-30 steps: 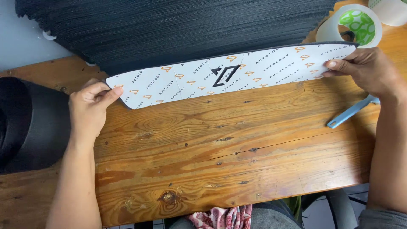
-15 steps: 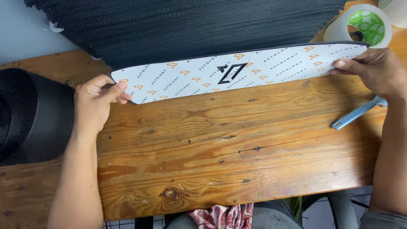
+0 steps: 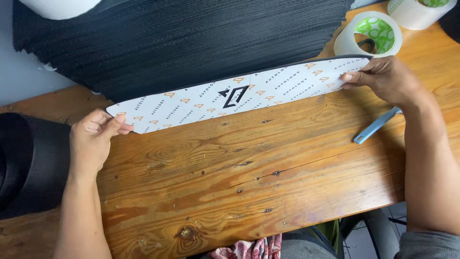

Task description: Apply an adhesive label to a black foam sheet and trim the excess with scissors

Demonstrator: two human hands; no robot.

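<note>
A long white strip (image 3: 239, 96) with small orange marks, grey lettering and a black emblem in its middle lies slanted across the wooden table (image 3: 249, 182), backed by a thin black layer. My left hand (image 3: 93, 136) pinches its lower left end between thumb and fingers. My right hand (image 3: 383, 79) pinches the upper right end. The strip stretches between both hands, close to the table top.
A stack of black ribbed sheets (image 3: 182, 43) fills the back of the table. A roll of clear tape (image 3: 368, 34) stands behind my right hand, a second roll (image 3: 419, 9) beyond it. A light blue tool (image 3: 376, 125) lies by my right wrist. A black roll (image 3: 28, 158) sits at left.
The strip and both hands sit slightly further up and to the right in view than a second ago. Both hands keep the same hold on its ends.
</note>
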